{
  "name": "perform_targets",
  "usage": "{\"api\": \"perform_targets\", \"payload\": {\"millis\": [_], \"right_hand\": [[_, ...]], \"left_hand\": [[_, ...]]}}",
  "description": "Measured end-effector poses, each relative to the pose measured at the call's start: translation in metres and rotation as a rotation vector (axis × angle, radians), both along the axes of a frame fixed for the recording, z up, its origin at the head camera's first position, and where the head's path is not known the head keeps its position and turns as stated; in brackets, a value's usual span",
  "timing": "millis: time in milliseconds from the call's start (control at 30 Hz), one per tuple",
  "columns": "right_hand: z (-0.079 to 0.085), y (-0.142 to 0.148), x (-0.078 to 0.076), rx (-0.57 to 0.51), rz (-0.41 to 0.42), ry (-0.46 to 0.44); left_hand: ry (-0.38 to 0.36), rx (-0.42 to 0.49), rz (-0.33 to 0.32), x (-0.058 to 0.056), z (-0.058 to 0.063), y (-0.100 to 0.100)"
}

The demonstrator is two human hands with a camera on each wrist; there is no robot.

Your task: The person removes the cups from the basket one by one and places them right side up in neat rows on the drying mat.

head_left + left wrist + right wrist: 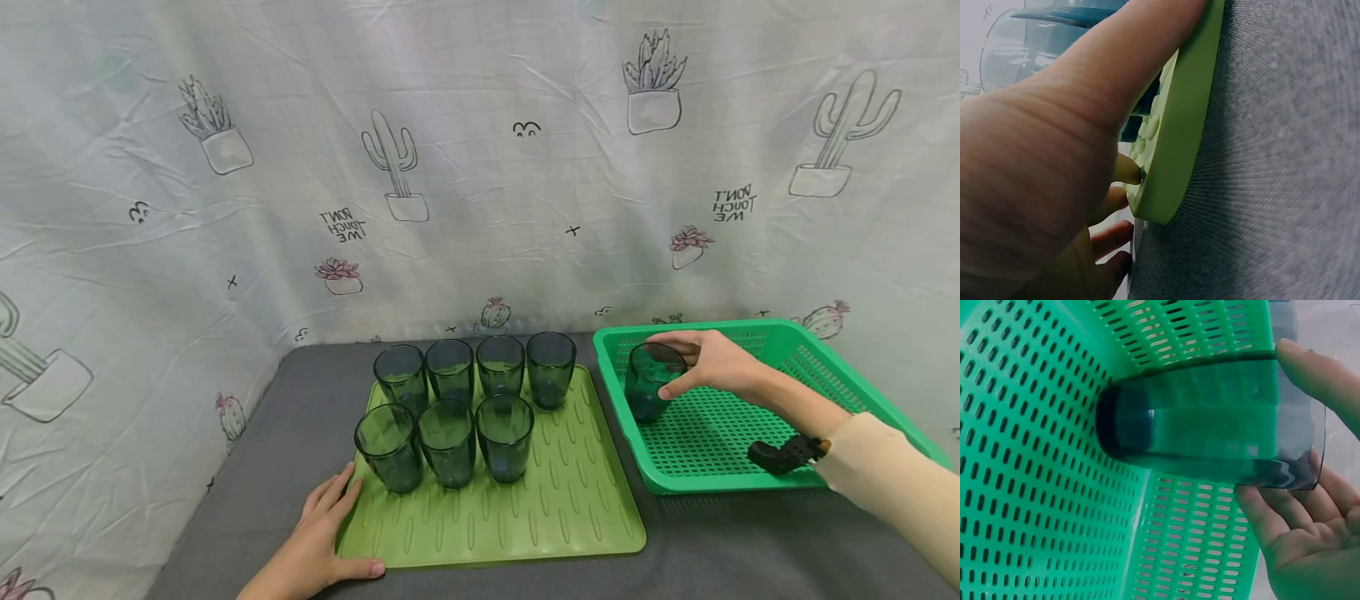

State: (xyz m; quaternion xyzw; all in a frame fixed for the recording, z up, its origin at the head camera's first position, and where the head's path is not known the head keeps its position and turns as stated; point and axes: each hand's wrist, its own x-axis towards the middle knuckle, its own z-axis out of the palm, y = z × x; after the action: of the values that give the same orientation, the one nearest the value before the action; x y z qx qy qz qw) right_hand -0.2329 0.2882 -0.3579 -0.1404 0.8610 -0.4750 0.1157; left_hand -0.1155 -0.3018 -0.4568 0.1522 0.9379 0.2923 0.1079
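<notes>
My right hand (716, 362) holds a dark tinted drinking glass (647, 390) near its rim, thumb on one side and fingers on the other. The glass stands nearly upright inside the left end of a green perforated basket (738, 486); in the right wrist view its base (1113, 422) is close to the basket floor, contact unclear. My left hand (315, 537) rests at the near-left corner of a light green ridged drying mat (577, 508), thumb along the front edge, fingers along the left side. Several matching glasses (450, 450) stand upright on the mat in two rows, three in front.
The basket lies right of the mat on a grey cloth-covered table (247, 467). Behind the table hangs a pale curtain (465, 167) printed with cacti. A black strap-like piece (783, 456) sits at my right wrist, over the basket.
</notes>
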Motion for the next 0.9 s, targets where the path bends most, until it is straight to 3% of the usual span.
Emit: {"api": "perform_targets", "payload": {"millis": [400, 900], "right_hand": [[0.019, -0.002, 0.014, 0.036, -0.111, -0.003], [0.049, 0.003, 0.027, 0.029, -0.141, 0.002]], "left_hand": [[0.014, -0.009, -0.003, -0.001, -0.003, -0.001], [0.003, -0.023, 0.006, 0.011, 0.006, 0.005]]}}
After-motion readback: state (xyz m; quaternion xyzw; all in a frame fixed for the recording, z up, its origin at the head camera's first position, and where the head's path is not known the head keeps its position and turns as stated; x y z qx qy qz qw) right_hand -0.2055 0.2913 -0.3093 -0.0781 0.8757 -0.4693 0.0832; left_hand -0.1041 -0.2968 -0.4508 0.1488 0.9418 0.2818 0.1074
